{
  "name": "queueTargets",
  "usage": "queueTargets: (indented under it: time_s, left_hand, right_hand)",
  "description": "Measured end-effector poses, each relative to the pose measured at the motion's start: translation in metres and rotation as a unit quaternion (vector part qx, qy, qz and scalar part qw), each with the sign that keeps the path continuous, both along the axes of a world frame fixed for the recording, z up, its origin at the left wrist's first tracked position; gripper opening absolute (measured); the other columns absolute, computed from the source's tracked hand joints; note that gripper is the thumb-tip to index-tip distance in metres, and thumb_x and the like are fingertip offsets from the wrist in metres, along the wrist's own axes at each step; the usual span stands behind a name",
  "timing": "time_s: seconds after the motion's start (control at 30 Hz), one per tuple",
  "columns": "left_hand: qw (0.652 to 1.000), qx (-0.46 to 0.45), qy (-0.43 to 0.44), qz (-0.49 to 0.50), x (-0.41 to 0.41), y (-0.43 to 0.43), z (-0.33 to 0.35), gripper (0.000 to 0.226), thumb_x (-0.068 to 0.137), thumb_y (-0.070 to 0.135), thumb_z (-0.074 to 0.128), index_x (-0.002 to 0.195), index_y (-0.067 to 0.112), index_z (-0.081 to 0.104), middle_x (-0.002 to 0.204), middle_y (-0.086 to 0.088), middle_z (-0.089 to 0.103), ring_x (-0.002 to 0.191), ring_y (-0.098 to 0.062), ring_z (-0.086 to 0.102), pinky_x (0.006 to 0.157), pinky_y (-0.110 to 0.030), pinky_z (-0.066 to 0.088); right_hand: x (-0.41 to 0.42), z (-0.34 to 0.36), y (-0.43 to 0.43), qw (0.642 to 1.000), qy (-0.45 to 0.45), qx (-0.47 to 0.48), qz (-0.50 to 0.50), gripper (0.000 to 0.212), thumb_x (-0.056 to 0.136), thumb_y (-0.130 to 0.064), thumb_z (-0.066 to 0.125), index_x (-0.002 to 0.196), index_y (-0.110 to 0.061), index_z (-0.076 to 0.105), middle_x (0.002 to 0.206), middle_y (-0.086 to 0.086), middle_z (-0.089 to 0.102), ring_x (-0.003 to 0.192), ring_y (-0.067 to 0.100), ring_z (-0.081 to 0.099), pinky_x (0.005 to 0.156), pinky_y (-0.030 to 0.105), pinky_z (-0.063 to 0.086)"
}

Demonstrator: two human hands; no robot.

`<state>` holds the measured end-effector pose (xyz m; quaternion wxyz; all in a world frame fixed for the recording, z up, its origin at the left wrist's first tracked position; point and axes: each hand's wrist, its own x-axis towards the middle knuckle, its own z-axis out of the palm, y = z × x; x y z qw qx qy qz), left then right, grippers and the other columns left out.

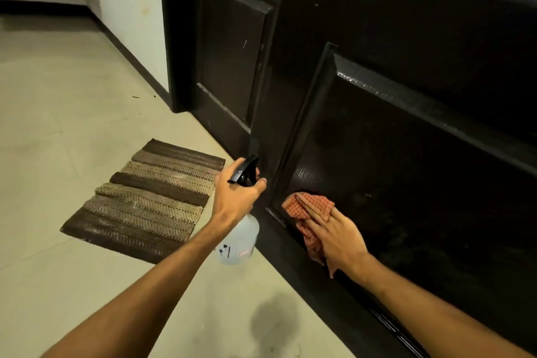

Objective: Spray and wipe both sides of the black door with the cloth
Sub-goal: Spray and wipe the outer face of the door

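While both hands work, items number: one glossy black panelled door (406,154); one red checked cloth (308,206), pressed flat on its lower panel by right hand (337,238); one clear spray bottle (239,238), gripped by left hand (236,197); one striped brown floor mat (145,197).

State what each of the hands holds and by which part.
Left hand grips the spray bottle by its neck, below the black trigger head. Right hand presses the checked cloth flat against the black door.
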<state>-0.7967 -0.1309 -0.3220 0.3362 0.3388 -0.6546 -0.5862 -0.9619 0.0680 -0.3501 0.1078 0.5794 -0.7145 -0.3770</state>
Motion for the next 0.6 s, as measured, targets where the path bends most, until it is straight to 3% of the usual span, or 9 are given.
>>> queueTargets:
  time_s: [0.03,0.1,0.17,0.27,0.37,0.43,0.47,0.53,0.6]
  left_hand:
    - [1.000,-0.001,-0.001,-0.005,0.000,0.004,0.005,0.042,0.084,0.020,0.086,0.119,0.007,0.067,0.109,-0.018,0.068,0.065,-0.023,0.062,0.045,-0.021,0.050]
    - [1.000,0.002,0.009,-0.013,-0.002,0.007,0.010,0.028,0.086,0.012,0.083,0.110,0.011,0.069,0.099,-0.008,0.070,0.062,-0.018,0.062,0.043,-0.019,0.050]
    - [0.999,-0.006,0.036,-0.027,-0.003,0.019,0.021,0.032,0.088,0.008,0.082,0.110,0.023,0.065,0.093,0.007,0.065,0.072,-0.011,0.063,0.049,-0.015,0.052]
    - [0.998,-0.011,0.054,-0.036,-0.007,0.038,0.027,0.047,0.087,0.005,0.081,0.090,0.043,0.053,0.089,0.019,0.058,0.084,-0.013,0.065,0.076,-0.032,0.060]
    - [0.998,0.015,0.049,-0.031,-0.008,0.055,0.014,0.038,0.082,0.016,0.087,0.094,0.041,0.061,0.096,0.008,0.066,0.094,-0.024,0.070,0.088,-0.048,0.060]
    - [0.997,0.037,0.050,-0.035,-0.005,0.072,0.010,0.037,0.082,0.017,0.087,0.106,0.034,0.064,0.103,0.001,0.069,0.091,-0.020,0.071,0.084,-0.044,0.063]
    - [0.997,0.041,0.050,-0.045,-0.003,0.079,0.011,0.037,0.084,0.012,0.085,0.110,0.030,0.065,0.099,0.003,0.070,0.084,-0.015,0.070,0.076,-0.039,0.063]
    - [0.997,0.037,0.050,-0.055,0.000,0.088,0.013,0.037,0.086,0.006,0.083,0.118,0.019,0.068,0.091,0.007,0.072,0.073,-0.009,0.067,0.063,-0.030,0.061]
    - [0.997,0.027,0.045,-0.061,0.002,0.095,0.016,0.035,0.087,0.006,0.082,0.115,0.023,0.069,0.089,0.009,0.071,0.071,-0.012,0.068,0.053,-0.021,0.056]
  right_hand:
    - [-0.002,0.012,0.007,0.998,0.002,-0.057,0.020,0.129,0.075,-0.059,0.077,0.157,-0.009,-0.009,0.164,0.012,-0.021,0.150,0.027,-0.032,0.115,0.043,-0.032]
    - [-0.004,0.048,0.013,0.976,0.008,-0.215,0.028,0.103,0.082,-0.037,0.075,0.160,-0.013,0.012,0.170,0.011,0.002,0.157,0.026,-0.007,0.125,0.041,-0.009]
    - [-0.004,0.077,0.026,0.952,0.058,-0.299,0.031,0.082,0.093,-0.034,0.058,0.162,-0.017,0.018,0.171,0.011,0.002,0.157,0.028,0.008,0.125,0.042,0.000]
    - [0.002,0.080,0.040,0.949,0.089,-0.302,-0.012,0.081,0.096,-0.037,0.047,0.164,-0.016,0.009,0.169,0.013,-0.017,0.157,0.032,-0.006,0.122,0.046,-0.014]
    - [0.011,0.030,0.061,0.994,0.034,-0.098,-0.024,0.116,0.082,-0.059,0.069,0.160,-0.012,-0.003,0.167,0.016,-0.021,0.156,0.033,-0.014,0.117,0.049,-0.025]
    - [0.011,0.013,0.082,0.999,-0.005,0.000,-0.051,0.133,0.075,-0.062,0.076,0.152,-0.012,-0.020,0.160,0.011,-0.033,0.150,0.028,-0.031,0.110,0.045,-0.033]
    - [0.009,0.021,0.088,0.999,-0.013,-0.027,-0.039,0.134,0.073,-0.057,0.081,0.152,-0.013,-0.017,0.159,0.010,-0.033,0.148,0.025,-0.036,0.116,0.044,-0.029]
    - [0.002,0.050,0.092,0.985,0.003,-0.172,-0.015,0.121,0.075,-0.049,0.082,0.162,-0.017,0.003,0.169,0.005,-0.013,0.156,0.024,-0.018,0.127,0.043,-0.005]
    - [0.000,0.096,0.094,0.952,0.037,-0.304,-0.002,0.093,0.088,-0.045,0.062,0.163,-0.016,0.016,0.171,0.008,-0.004,0.158,0.028,0.009,0.124,0.045,0.013]
